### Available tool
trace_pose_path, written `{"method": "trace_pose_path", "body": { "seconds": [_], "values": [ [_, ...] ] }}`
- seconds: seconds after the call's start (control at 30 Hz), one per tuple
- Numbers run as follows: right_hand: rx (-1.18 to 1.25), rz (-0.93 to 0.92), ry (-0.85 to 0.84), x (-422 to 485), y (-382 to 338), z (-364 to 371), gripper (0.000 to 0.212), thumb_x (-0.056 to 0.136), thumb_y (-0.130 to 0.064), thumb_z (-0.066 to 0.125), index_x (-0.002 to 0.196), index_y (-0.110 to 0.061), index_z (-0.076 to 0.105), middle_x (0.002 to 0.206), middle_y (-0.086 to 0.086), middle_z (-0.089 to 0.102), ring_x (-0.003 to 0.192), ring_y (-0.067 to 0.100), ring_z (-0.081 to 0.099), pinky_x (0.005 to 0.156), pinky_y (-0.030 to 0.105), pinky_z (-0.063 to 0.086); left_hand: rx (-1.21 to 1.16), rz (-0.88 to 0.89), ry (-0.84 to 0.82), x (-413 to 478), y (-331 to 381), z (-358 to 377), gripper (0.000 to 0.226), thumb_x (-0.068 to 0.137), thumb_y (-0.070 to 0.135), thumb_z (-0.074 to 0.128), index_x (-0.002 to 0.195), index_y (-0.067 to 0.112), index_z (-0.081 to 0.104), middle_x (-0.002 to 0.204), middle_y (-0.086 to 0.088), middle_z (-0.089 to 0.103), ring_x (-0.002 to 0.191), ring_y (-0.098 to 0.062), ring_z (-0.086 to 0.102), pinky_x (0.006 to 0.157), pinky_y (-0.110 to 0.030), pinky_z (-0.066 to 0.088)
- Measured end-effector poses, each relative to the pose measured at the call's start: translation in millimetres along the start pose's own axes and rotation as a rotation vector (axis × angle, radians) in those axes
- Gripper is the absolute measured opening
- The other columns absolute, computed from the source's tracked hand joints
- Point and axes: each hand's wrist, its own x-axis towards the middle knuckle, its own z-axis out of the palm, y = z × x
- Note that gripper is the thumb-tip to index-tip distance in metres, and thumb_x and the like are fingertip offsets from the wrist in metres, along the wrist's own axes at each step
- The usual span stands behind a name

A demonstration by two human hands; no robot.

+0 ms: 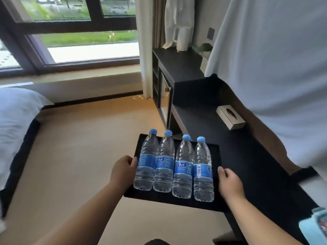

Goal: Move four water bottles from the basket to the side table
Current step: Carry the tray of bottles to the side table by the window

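Note:
Several clear water bottles (174, 167) with blue caps and blue labels stand side by side in a shallow black tray-like basket (216, 156). My left hand (123, 169) grips the basket's left rim, thumb on top beside the leftmost bottle (146, 161). On the other side my right hand (230, 183) grips the right rim next to the rightmost bottle (202, 170). The basket's right part lies over the dark side table (247, 156), its left part sticks out over the floor.
A tissue box (231, 117) sits on the dark table further back. A taller black cabinet (177, 68) stands behind it near the curtain. A person in a white shirt (274, 68) stands at right. A bed (16, 121) lies left, beige floor between.

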Motion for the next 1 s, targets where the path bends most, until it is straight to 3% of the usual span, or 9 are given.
{"method": "trace_pose_path", "body": {
  "seconds": [0.17,0.47,0.67,1.0],
  "values": [
    [-0.048,-0.084,-0.075,10,-41,42,0.045,0.107,-0.036,0.049,0.075,-0.006,0.059,0.07,0.009,0.064,0.068,0.021,0.059,0.057,0.03,0.039,-0.006,-0.068,0.068,14,-37,-35,0.032,0.099,0.035,0.055,0.068,0.024,0.057,0.064,0.008,0.061,0.06,-0.008,0.055,0.051,-0.026,0.033],
    [-0.078,-0.127,-0.172,60,-64,82,0.046,0.107,-0.036,0.047,0.077,-0.004,0.061,0.075,0.01,0.066,0.074,0.026,0.062,0.061,0.035,0.041,0.015,-0.157,0.109,44,-51,-35,0.032,0.099,0.037,0.055,0.068,0.028,0.055,0.065,0.011,0.06,0.06,-0.004,0.054,0.051,-0.024,0.033],
    [-0.093,-0.133,-0.184,133,-82,92,0.048,0.107,-0.035,0.049,0.07,-0.004,0.054,0.063,0.01,0.059,0.063,0.026,0.056,0.057,0.033,0.039,0.005,-0.203,0.109,93,-29,-8,0.033,0.098,0.036,0.055,0.068,0.021,0.059,0.063,0.006,0.062,0.059,-0.01,0.056,0.05,-0.028,0.034],
    [-0.108,-0.158,-0.192,263,-120,85,0.048,0.106,-0.037,0.05,0.067,-0.009,0.051,0.061,0.006,0.058,0.061,0.023,0.055,0.055,0.034,0.04,-0.042,-0.249,0.139,182,34,39,0.034,0.099,0.035,0.054,0.07,0.02,0.061,0.064,0.006,0.063,0.06,-0.011,0.058,0.051,-0.028,0.035]
  ]
}}
